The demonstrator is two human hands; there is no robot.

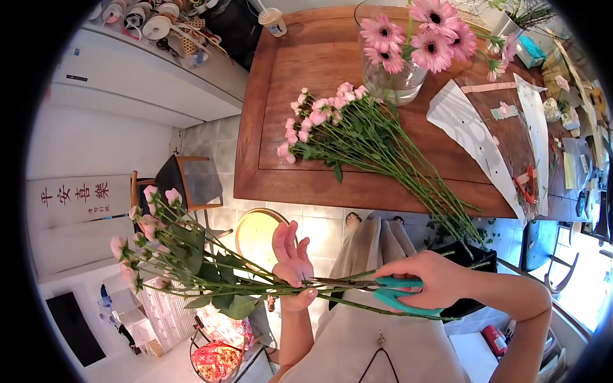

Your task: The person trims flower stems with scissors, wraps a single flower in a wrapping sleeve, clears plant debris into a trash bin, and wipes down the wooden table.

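A bunch of pink roses (220, 281) lies sideways across the front of my body, blooms to the left and stems to the right. My left hand (294, 262) holds the stems between thumb and palm, with its other fingers raised and curled. In my right hand (424, 281) are teal-handled scissors (399, 295), their blades pointing left along the stems and reaching close to my left hand. On the wooden table (274, 182), a second bunch of pink roses (357, 127) lies with its stems past the near edge.
Pink gerberas (434, 45) stand in a glass vase (402, 86) on the table. White paper sheets (469, 127) lie right of it. A drink cup (272, 23) sits at the far left corner. A round stool (258, 236) and black bin (482, 265) are below the table edge.
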